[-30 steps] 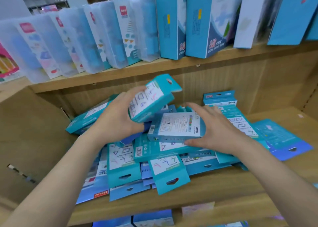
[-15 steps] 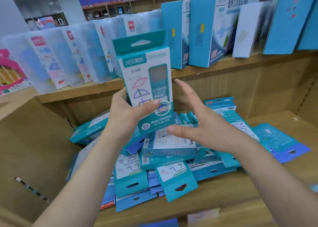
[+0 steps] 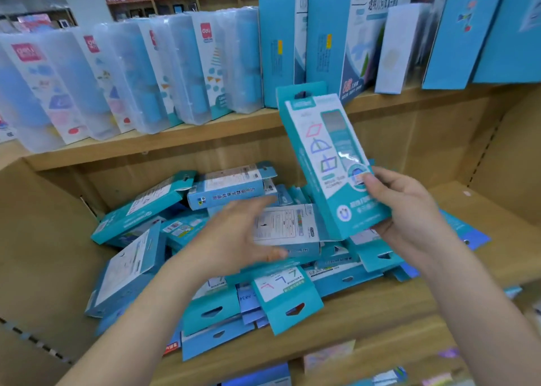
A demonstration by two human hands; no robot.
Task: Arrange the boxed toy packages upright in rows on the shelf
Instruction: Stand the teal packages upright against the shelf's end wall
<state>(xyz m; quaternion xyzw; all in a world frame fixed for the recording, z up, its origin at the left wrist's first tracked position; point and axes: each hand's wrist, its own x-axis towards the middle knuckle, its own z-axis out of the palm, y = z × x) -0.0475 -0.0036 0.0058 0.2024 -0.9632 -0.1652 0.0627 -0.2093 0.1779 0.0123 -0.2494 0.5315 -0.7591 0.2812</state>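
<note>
a right hand [image 3: 409, 210] grips the lower end of a teal box [image 3: 330, 157], thumb on its front, holding it near upright and tilted left above a loose pile of boxes [image 3: 140, 210] on the middle shelf [image 3: 483, 224]. the left hand [image 3: 234, 239], blurred, fingers straight and spread, holds nothing over the heap. bare wood lies right of the pile, whose front boxes reach close to the shelf's front edge. clear cases [image 3: 131, 72] line the board above.
</note>
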